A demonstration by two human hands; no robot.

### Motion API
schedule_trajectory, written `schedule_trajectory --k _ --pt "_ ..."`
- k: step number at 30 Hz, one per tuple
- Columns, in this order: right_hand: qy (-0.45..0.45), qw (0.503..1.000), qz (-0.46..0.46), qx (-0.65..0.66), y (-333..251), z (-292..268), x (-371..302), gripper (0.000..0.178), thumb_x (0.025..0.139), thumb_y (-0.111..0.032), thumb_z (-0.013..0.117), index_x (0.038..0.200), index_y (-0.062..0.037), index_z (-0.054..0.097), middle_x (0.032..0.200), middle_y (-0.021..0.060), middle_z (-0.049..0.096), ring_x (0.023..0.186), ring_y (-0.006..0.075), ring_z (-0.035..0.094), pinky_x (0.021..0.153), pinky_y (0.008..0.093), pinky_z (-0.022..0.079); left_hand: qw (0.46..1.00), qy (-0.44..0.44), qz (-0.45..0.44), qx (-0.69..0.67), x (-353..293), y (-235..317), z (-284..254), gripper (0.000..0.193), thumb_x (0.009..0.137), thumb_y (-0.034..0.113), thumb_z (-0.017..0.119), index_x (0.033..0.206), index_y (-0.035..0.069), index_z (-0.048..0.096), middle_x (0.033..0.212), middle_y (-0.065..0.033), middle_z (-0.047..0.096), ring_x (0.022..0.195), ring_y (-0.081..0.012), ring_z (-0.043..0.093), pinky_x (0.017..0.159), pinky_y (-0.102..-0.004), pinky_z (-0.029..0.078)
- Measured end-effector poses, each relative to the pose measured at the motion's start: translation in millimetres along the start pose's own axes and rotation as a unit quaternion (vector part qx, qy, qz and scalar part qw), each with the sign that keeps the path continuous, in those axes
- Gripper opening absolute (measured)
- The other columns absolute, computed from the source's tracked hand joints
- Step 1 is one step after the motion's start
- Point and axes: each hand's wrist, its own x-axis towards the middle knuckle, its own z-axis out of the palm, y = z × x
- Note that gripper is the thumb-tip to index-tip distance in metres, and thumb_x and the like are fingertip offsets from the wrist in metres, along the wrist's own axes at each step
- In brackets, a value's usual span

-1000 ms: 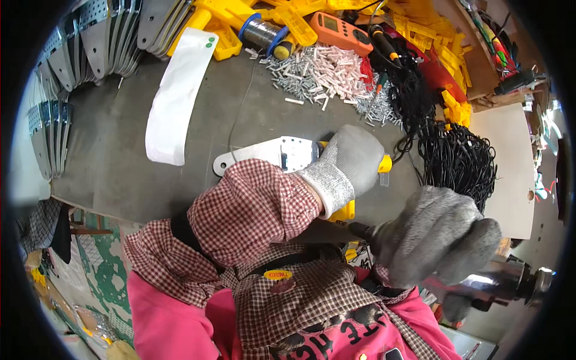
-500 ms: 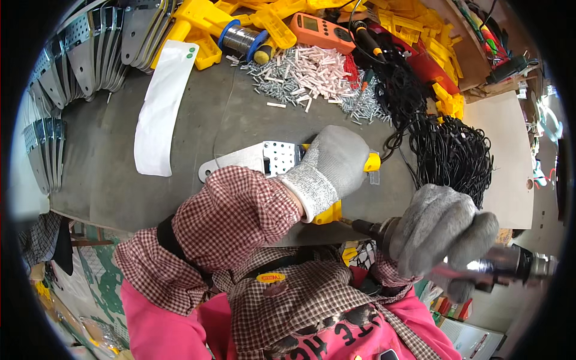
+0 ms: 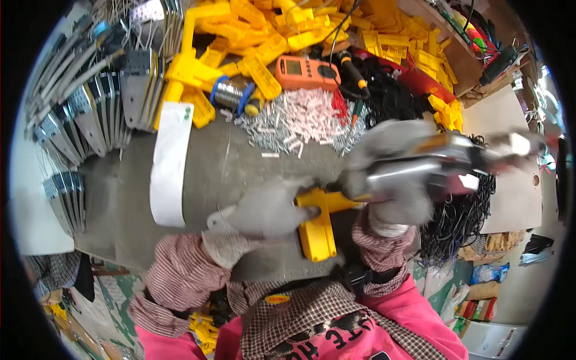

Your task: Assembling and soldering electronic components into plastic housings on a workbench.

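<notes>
The grey-gloved right hand (image 3: 384, 144), clutching a silver cylindrical power tool (image 3: 408, 173), has risen over the flat dark-grey bench (image 3: 129, 192), beside the yellow plastic T-shaped piece (image 3: 318, 231) gripped by the grey-gloved left hand (image 3: 267, 207).

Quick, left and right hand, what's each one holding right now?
Left hand: closed on the yellow plastic piece.
Right hand: closed around a power tool, blurred.

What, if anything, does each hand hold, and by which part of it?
Left hand: a yellow plastic housing, by its upper left edge. Right hand: a power screwdriver, apparently around its barrel; blur hides exact spot.
</notes>
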Motion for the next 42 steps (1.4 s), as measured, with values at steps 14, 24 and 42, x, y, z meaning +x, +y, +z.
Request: schedule_trajectory --k 14,24,42 --pt "0.042 0.996 0.0 -0.083 23 6 11 0.026 0.084 -0.008 0.067 0.109 -0.0047 0.061 0.084 0.0051 0.066 0.075 0.0147 0.064 0.064 0.031 0.055 0.995 0.053 0.02 0.077 -11 15 -5 0.051 0.083 0.032 0.073 0.126 0.008 0.059 0.107 -0.019 0.066 0.094 -0.0371 0.066 0.079 -0.0442 0.054" --pt "0.419 0.746 0.304 -0.419 54 -143 -157 0.039 0.094 -0.034 0.062 0.123 -0.0085 0.055 0.1 0.0174 0.064 0.089 0.0304 0.064 0.079 0.0359 0.053 0.991 0.096 -0.063 0.066 -37 42 10 0.051 0.08 0.021 0.079 0.124 0.003 0.061 0.107 -0.0174 0.062 0.1 -0.0347 0.061 0.089 -0.0414 0.049" --pt "0.193 0.59 0.24 -0.746 42 -241 -58 0.075 0.082 -0.028 0.067 0.146 -0.0012 0.037 0.098 0.0203 0.071 0.088 0.0379 0.07 0.082 0.0459 0.056 0.932 -0.28 -0.122 0.195 103 85 27 0.06 0.08 0.057 0.068 0.112 0.005 0.067 0.09 -0.0177 0.071 0.083 -0.0307 0.07 0.078 -0.0389 0.053"
